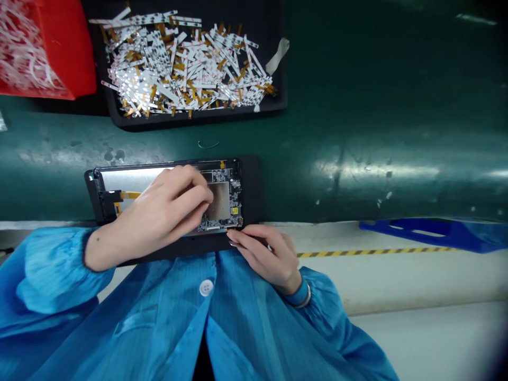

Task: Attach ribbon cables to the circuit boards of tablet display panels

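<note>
An opened phone body (95, 193) lies face down on a black mat (251, 185), with its green circuit board (231, 182) and a metal shield plate (219, 201) exposed. An orange-yellow flex cable (130, 195) runs in from its left end. My left hand (170, 203) lies across the phone, fingertips on the board, covering much of the middle. My right hand (265, 254) is at the phone's lower edge, its thumb and fingertips pinched on the edge near the board's corner.
A black tray (198, 124) heaped with several flex strips on white backing stands above the phone on the green bench (357, 106). A red bin (67, 53) of white strips sits at upper left. A thin wire (208, 145) lies on the bench. A blue plastic piece (428, 234) lies at right.
</note>
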The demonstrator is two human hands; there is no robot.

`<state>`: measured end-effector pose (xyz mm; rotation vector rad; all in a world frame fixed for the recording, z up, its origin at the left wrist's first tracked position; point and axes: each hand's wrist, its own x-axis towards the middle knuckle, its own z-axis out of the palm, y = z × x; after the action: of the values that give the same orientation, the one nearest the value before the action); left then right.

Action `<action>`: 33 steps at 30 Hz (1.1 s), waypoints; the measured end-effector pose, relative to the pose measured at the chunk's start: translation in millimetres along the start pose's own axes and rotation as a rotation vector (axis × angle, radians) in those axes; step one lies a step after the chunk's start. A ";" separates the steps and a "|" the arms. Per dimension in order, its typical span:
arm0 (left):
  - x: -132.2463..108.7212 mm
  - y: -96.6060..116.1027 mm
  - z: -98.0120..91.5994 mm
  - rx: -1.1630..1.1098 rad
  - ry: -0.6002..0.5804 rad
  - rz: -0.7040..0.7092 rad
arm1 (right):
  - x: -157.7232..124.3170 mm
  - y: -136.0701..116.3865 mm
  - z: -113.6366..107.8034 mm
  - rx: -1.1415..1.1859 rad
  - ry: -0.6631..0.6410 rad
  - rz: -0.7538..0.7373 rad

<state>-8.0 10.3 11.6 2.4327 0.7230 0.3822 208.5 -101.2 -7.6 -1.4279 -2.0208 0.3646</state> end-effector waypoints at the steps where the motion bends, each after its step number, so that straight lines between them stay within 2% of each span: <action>1: -0.8 -0.7 0.8 0.003 0.007 0.000 | -0.6 -0.1 0.4 0.006 -0.009 0.014; 5: -1.7 -2.9 3.8 0.031 0.019 0.019 | -1.5 1.6 2.8 0.087 -0.036 0.088; 10: -0.9 -2.9 6.6 0.058 0.018 0.038 | 9.2 5.0 0.1 0.264 -0.091 0.262; 19: -1.2 -1.9 10.5 0.017 -0.028 0.054 | 4.3 4.8 5.3 0.139 -0.033 0.209; 27: 0.5 -3.4 10.0 0.083 -0.101 0.159 | 3.9 2.8 10.0 0.060 0.034 0.228; 33: 3.0 -3.0 8.9 0.082 -0.127 0.204 | 14.0 4.3 1.3 0.204 -0.086 0.340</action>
<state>-3.1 10.1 3.0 2.5905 0.4462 0.2778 207.9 -86.6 -6.3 -1.6463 -1.7436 0.7649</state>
